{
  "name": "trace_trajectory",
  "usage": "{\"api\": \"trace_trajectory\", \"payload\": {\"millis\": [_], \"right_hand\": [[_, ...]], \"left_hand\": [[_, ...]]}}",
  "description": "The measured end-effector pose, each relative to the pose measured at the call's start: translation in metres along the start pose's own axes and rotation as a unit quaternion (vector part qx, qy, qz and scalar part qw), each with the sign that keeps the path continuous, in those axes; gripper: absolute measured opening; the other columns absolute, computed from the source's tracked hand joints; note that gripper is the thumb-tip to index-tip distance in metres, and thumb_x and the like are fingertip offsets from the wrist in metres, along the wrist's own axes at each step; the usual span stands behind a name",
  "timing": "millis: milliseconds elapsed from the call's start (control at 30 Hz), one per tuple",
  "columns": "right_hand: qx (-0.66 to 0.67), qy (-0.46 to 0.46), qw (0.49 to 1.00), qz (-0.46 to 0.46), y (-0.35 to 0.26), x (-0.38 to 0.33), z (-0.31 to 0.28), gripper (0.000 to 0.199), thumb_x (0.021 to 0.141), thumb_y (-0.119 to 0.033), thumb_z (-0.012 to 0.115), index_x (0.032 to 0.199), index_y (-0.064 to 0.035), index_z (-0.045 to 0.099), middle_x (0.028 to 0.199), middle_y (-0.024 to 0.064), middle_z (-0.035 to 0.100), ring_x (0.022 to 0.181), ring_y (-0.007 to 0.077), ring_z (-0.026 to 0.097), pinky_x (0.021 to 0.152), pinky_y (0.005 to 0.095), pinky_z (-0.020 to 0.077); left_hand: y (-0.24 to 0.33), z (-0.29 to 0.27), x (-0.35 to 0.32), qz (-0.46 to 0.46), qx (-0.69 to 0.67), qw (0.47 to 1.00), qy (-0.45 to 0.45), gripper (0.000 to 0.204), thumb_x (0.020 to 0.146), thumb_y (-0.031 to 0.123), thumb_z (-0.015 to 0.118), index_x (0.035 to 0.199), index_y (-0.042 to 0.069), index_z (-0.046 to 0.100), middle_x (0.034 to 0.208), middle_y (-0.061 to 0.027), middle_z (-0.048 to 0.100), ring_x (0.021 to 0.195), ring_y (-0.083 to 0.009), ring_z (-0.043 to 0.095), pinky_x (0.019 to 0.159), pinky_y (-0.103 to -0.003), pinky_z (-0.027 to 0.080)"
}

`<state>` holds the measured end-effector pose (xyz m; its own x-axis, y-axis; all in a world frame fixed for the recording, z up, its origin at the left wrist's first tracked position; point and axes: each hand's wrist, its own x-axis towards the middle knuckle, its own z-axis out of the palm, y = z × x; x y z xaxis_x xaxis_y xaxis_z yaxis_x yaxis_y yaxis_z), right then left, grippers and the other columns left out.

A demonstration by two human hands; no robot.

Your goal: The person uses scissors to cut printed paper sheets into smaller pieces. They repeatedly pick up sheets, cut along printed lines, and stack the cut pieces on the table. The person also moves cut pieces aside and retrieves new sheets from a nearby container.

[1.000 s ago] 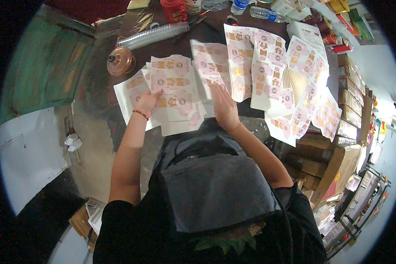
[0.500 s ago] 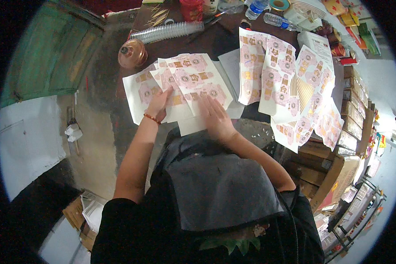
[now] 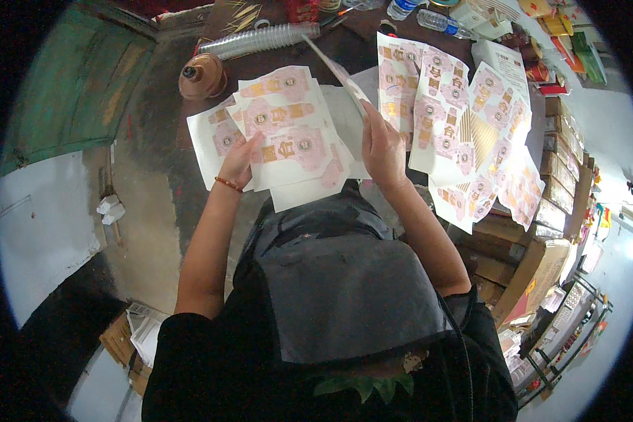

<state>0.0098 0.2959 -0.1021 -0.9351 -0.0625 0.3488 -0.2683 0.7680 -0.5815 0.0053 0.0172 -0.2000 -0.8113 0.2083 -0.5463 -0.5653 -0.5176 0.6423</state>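
Note:
Overlapping printed sheets, white with pink label shapes and gold marks, lie fanned near the front edge of the dark table. My left hand, a beaded bracelet at its wrist, pinches the left side of the upper sheets, thumb on top. To the right, my right hand grips one sheet by its near end. That sheet is raised nearly on edge, so mostly its thin side shows. Right of it, more printed sheets are spread out, some hanging past the table edge.
A row of nested clear plastic cups lies beyond the sheets, beside a copper-coloured round-bodied vessel. Plastic water bottles and a white box are at the back right. Cardboard boxes stand right of the table.
My right hand has moved from flat on the pile to the right, lifting one sheet up on edge. My left hand has stayed at the pile's left side.

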Motion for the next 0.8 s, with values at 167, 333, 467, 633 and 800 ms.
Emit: {"api": "trace_trajectory", "payload": {"millis": [167, 333, 467, 633, 800], "right_hand": [[-0.017, 0.011, 0.999, -0.048, -0.010, -0.004, -0.008, 0.038, 0.084, -0.001, 0.052, 0.121, -0.0011, 0.051, 0.099, 0.0226, 0.062, 0.089, 0.0351, 0.062, 0.075, 0.0401, 0.0502], [-0.090, -0.143, 0.951, -0.259, -0.037, -0.029, 0.006, 0.052, 0.075, -0.012, 0.049, 0.124, 0.0054, 0.047, 0.131, 0.0207, 0.046, 0.126, 0.0335, 0.041, 0.109, 0.0443, 0.0266], [-0.046, -0.186, 0.935, -0.297, -0.041, -0.069, 0.033, 0.047, 0.077, -0.013, 0.049, 0.121, 0.0043, 0.048, 0.125, 0.0254, 0.047, 0.123, 0.0399, 0.041, 0.105, 0.0505, 0.0301], [-0.020, -0.199, 0.936, -0.289, -0.050, -0.068, 0.035, 0.046, 0.074, -0.008, 0.053, 0.119, 0.0043, 0.048, 0.125, 0.0255, 0.046, 0.120, 0.0397, 0.043, 0.104, 0.0502, 0.0327], [0.018, -0.188, 0.935, -0.300, -0.054, -0.071, 0.040, 0.048, 0.073, -0.009, 0.053, 0.119, 0.0043, 0.048, 0.124, 0.0258, 0.046, 0.120, 0.0405, 0.043, 0.103, 0.0497, 0.0344]], "left_hand": [[0.004, 0.006, -0.004, 0.003, -0.020, 1.000, 0.003, 0.028, 0.094, 0.012, 0.050, 0.119, 0.002, 0.050, 0.113, -0.0069, 0.058, 0.098, -0.0180, 0.060, 0.083, -0.033, 0.052], [0.010, 0.027, -0.015, 0.021, 0.041, 0.999, -0.017, 0.030, 0.095, 0.017, 0.047, 0.120, 0.001, 0.049, 0.116, -0.0083, 0.057, 0.101, -0.0199, 0.059, 0.085, -0.033, 0.051], [0.005, 0.053, -0.022, 0.067, -0.017, 0.998, -0.010, 0.036, 0.097, 0.021, 0.042, 0.126, 0.000, 0.046, 0.120, -0.0100, 0.056, 0.105, -0.0204, 0.057, 0.088, -0.033, 0.048], [-0.009, 0.042, -0.027, 0.106, -0.063, 0.992, -0.042, 0.042, 0.097, 0.024, 0.040, 0.131, 0.001, 0.041, 0.124, -0.0105, 0.053, 0.107, -0.0220, 0.057, 0.088, -0.033, 0.049], [-0.020, 0.019, -0.024, 0.124, -0.006, 0.992, 0.032, 0.058, 0.099, 0.046, 0.028, 0.138, 0.004, 0.031, 0.134, -0.0092, 0.045, 0.119, -0.0241, 0.047, 0.099, -0.037, 0.040]]}}
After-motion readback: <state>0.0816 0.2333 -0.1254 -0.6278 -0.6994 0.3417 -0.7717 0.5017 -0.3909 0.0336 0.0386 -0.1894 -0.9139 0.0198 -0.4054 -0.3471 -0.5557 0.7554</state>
